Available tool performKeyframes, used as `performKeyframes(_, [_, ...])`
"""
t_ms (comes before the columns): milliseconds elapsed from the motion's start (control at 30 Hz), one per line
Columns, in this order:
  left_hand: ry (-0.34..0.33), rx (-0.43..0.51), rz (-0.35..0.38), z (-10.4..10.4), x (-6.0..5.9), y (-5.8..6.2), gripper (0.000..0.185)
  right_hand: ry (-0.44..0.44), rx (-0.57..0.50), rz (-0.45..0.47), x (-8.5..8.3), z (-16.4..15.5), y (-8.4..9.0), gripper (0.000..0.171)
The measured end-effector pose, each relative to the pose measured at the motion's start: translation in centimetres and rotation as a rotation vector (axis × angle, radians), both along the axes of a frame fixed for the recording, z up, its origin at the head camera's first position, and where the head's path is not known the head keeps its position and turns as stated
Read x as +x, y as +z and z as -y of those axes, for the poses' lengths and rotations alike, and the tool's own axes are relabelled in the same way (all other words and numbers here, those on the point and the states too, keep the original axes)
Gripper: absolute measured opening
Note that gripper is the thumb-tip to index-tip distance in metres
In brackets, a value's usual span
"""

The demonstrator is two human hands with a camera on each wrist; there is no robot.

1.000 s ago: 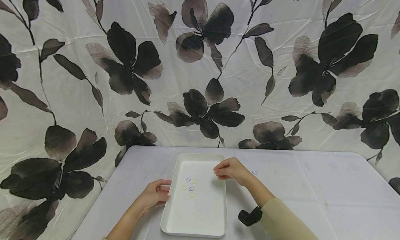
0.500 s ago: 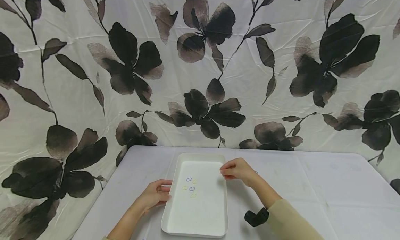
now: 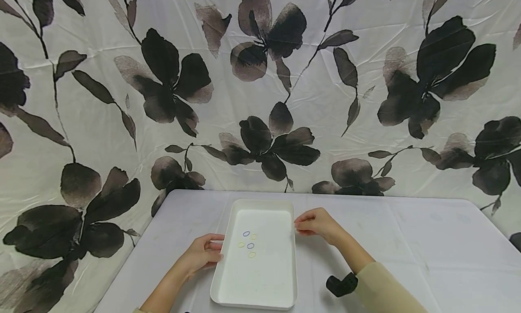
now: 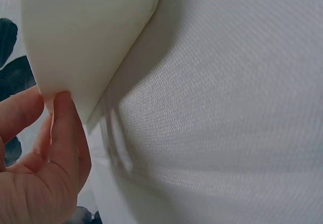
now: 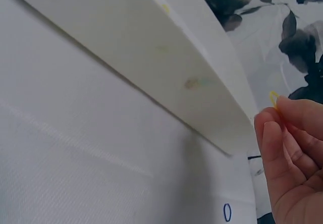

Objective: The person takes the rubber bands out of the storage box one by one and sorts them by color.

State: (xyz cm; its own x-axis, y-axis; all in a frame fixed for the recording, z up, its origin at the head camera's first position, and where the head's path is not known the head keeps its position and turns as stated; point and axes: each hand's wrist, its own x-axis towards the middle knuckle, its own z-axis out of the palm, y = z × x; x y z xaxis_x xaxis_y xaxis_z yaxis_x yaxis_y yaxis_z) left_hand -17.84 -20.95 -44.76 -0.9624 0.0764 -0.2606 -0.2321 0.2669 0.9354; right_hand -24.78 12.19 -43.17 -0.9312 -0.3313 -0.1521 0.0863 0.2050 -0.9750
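A white, dark-flowered fabric sheet (image 3: pixel 260 91) hangs beyond, and a white-clothed table (image 3: pixel 399 258) lies beneath, the shallow, white rectangular tray (image 3: pixel 264 281). Your left hand (image 3: pixel 201 252) pinches its left rim; just beside its right rim, your right hand (image 3: pixel 319 223) pinches a thin yellow ring (image 5: pixel 273 94). Inside the tray lie two blue rings (image 3: pixel 243 235) and three yellow rings (image 3: pixel 252 258); right of it, another blue ring (image 5: pixel 225 212).

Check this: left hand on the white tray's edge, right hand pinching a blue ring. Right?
Not blue: the right wrist view shows a yellow ring in the right hand. The left hand is on the edge of the white tray, as stated.
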Motion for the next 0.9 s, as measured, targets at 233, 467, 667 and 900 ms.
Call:
performKeyframes(233, [0.004,-0.002,0.004,0.0,0.0,0.0,0.056,-0.013,0.005,0.006,0.1,-0.7,-0.6,0.021])
performKeyframes(467, [0.0,0.003,-0.004,0.0,0.1,0.2,0.055,-0.006,-0.01,-0.002,0.2,-1.6,-1.3,0.017])
performKeyframes(667, [-0.002,0.002,-0.009,0.0,0.2,0.2,0.055,-0.009,-0.013,-0.014,0.3,-2.2,-1.6,0.017])
performKeyframes(900, [0.001,-0.003,-0.004,0.0,0.1,0.1,0.055,-0.036,0.002,0.017,0.3,-2.9,-2.0,0.023])
